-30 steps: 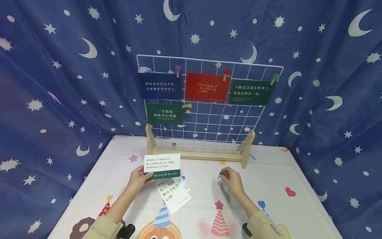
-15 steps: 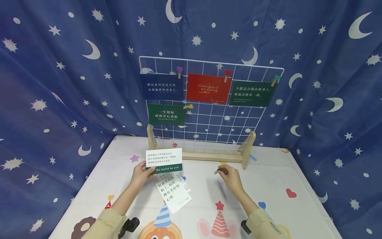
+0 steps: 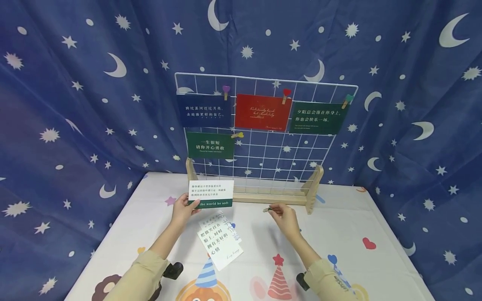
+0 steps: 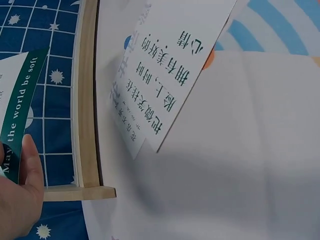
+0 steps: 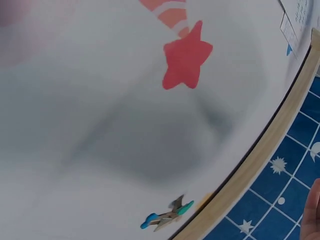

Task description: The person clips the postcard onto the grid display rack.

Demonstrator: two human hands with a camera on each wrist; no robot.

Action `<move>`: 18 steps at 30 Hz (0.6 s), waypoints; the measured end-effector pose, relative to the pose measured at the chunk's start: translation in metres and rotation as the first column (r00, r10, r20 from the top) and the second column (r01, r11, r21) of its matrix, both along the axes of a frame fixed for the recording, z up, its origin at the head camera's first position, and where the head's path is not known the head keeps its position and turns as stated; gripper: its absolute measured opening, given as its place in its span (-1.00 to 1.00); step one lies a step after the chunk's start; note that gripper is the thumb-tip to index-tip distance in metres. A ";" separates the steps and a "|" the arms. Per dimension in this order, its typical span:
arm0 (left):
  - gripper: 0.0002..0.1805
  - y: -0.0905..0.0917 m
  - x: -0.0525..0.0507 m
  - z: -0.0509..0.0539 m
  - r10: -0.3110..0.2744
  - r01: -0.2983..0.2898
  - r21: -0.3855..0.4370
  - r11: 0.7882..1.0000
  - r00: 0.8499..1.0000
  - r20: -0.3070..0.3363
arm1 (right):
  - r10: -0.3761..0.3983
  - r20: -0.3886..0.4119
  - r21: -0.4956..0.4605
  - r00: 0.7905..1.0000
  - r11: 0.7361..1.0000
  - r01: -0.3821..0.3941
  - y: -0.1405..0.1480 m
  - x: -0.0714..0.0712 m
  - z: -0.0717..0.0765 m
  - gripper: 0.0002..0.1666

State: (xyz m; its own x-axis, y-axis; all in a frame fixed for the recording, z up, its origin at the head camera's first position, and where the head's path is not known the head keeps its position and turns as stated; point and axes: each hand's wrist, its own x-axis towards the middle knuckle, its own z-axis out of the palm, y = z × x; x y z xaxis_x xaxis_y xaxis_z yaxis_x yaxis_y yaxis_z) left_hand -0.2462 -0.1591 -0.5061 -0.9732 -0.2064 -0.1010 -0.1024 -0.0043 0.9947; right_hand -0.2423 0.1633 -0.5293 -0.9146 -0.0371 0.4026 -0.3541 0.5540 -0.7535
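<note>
My left hand (image 3: 183, 209) pinches a white-and-green postcard (image 3: 211, 193) by its lower left corner, thumb in front. The card is held up before the lower left of a white wire grid rack (image 3: 263, 159); the left wrist view shows its green strip (image 4: 24, 105) with white lettering. My right hand (image 3: 285, 218) pinches a small wooden clip (image 3: 266, 210) in front of the rack's base. Only the fingers' edge of that hand (image 5: 312, 215) shows in the right wrist view, and the clip is out of sight there. White lettered cards (image 3: 221, 246) lie overlapping on the table below the left hand.
On the grid hang a blue card (image 3: 205, 110), a red card (image 3: 262, 112) and two green ones, each with a heart clip. Loose clips with blue and green ends (image 5: 166, 218) lie near the rack's wooden base (image 3: 271, 198). A starry curtain (image 3: 406, 146) hangs behind.
My left hand has carried the postcard up and slightly right, toward the rack. My right hand, with the clip, has shifted left and a little up.
</note>
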 end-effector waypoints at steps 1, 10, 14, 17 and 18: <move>-0.62 0.001 -0.002 0.001 0.001 -0.001 -0.002 1.000 1.000 -0.004 | -0.001 -0.011 0.002 1.000 1.000 0.001 -0.001 0.000 0.001 -0.84; -0.63 0.004 -0.012 0.000 0.015 -0.015 0.023 1.000 1.000 0.001 | 0.029 -0.044 -0.001 0.999 1.000 -0.029 -0.016 -0.009 0.019 -0.82; -0.62 0.007 -0.015 0.001 0.027 -0.026 0.028 0.999 0.999 -0.022 | 0.030 -0.052 -0.057 0.998 0.998 -0.033 -0.026 -0.015 0.029 -0.82; -0.61 0.010 -0.017 0.002 0.035 -0.033 0.053 0.998 0.999 -0.038 | 0.029 -0.062 -0.145 0.998 0.989 -0.037 -0.033 -0.021 0.034 -0.82; -0.60 0.012 -0.017 0.002 0.033 -0.031 0.059 0.998 0.999 -0.040 | 0.022 -0.065 -0.176 0.998 0.984 -0.033 -0.035 -0.022 0.036 -0.82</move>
State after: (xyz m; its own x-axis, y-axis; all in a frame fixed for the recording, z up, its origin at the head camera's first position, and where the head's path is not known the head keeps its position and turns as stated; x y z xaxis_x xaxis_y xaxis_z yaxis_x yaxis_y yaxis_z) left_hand -0.2630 -0.1474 -0.5041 -0.9697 -0.2325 -0.0744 -0.0609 -0.0650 0.9960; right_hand -0.2648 0.1284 -0.4933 -0.8872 0.0153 0.4612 -0.4167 0.4030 -0.8148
